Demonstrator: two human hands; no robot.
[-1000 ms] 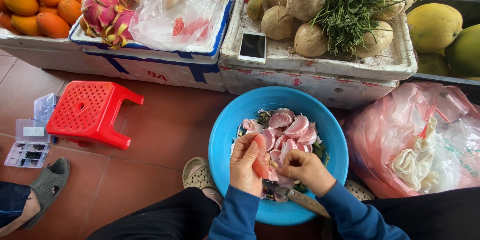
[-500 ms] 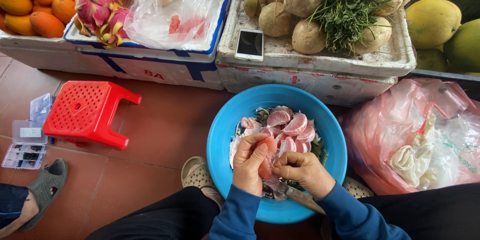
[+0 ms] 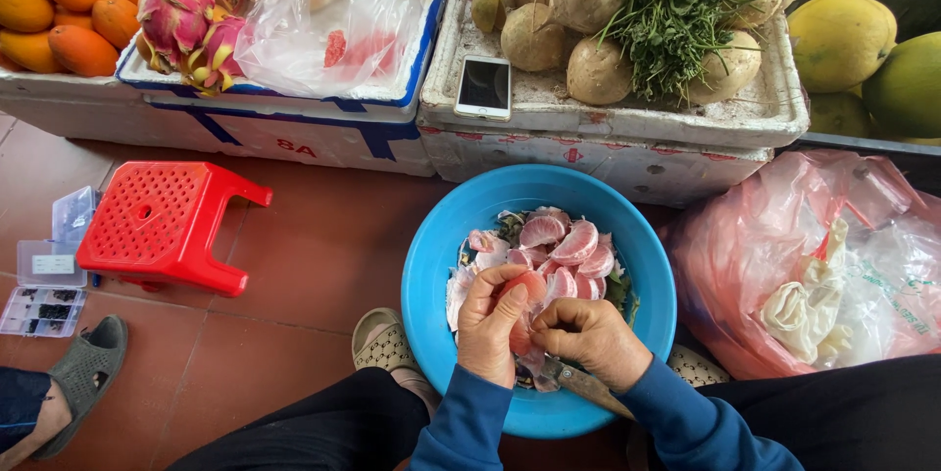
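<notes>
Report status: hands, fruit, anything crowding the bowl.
Left hand pinching a pink pomelo segment; right hand gripping a small knife against it. Both over the blue bowl of peeled segments. Nothing blocking the bowl; red stool stands apart.

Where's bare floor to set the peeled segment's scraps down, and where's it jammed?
Free: the tiled floor between the red stool and the blue basin, up to the foam boxes. Crowded: right of the basin, the pink bag presses close; the basin holds pink segments under both hands.
</notes>
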